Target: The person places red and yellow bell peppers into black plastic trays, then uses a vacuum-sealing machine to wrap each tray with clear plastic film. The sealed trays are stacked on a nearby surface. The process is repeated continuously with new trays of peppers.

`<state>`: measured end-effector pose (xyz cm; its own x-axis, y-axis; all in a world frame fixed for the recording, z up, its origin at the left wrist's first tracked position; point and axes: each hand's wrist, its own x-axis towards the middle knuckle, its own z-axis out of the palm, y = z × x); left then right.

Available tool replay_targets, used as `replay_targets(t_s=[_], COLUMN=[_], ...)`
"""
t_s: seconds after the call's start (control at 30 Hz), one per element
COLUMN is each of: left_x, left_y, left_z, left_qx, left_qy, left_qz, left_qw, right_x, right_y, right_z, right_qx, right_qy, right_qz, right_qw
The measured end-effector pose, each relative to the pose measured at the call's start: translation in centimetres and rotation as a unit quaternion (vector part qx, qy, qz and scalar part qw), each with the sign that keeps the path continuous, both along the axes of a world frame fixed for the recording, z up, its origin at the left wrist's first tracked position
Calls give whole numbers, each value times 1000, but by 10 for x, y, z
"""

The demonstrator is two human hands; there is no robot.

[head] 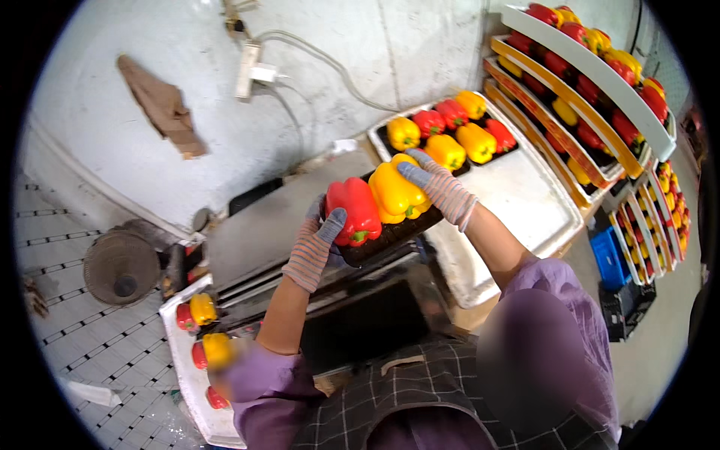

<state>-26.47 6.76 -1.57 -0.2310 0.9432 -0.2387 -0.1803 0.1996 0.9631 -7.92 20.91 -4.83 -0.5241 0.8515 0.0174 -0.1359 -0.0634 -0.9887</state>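
A red bell pepper (353, 209) and a yellow bell pepper (395, 190) sit side by side on a black plastic tray (363, 254) in front of me. My left hand (316, 242), in a striped knit glove, grips the red pepper's left side, its thumb against the skin; its other fingers are partly hidden behind. On the opposite side my right hand (441, 185), gloved alike, presses the yellow pepper with thumb and fingers. Whether the fingers also hold the tray's ends cannot be told. Beneath lies a metal-topped wrapping machine (270, 225).
A white foam box (523, 208) with packed peppers stands at right, beside stacked pepper boxes (590, 84). Another foam box (185, 360) holds wrapped peppers at lower left. A fan (121, 270) stands on the tiled floor. A power strip (247, 70) hangs on the wall. Further right is a blue crate (610, 259).
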Motion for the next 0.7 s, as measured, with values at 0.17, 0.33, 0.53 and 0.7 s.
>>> replay_targets(t_s=[0.17, 0.33, 0.53, 0.7], left_x=[-103, -178, -214, -198], left_y=[-22, -41, -39, -56], left_z=[-35, -79, -100, -89], left_qx=[2, 56, 178, 133], left_qy=[24, 49, -47, 60], left_qz=[101, 151, 88, 104], left_qw=[995, 986, 979, 984], right_x=[-105, -191, -200, -179], right_y=[-10, -24, -48, -67], right_z=[4, -23, 13, 23], right_qx=[4, 133, 261, 252], right_qy=[-107, -254, -419, -423], right_qz=[76, 69, 30, 70], right_qw=[991, 956, 869, 868])
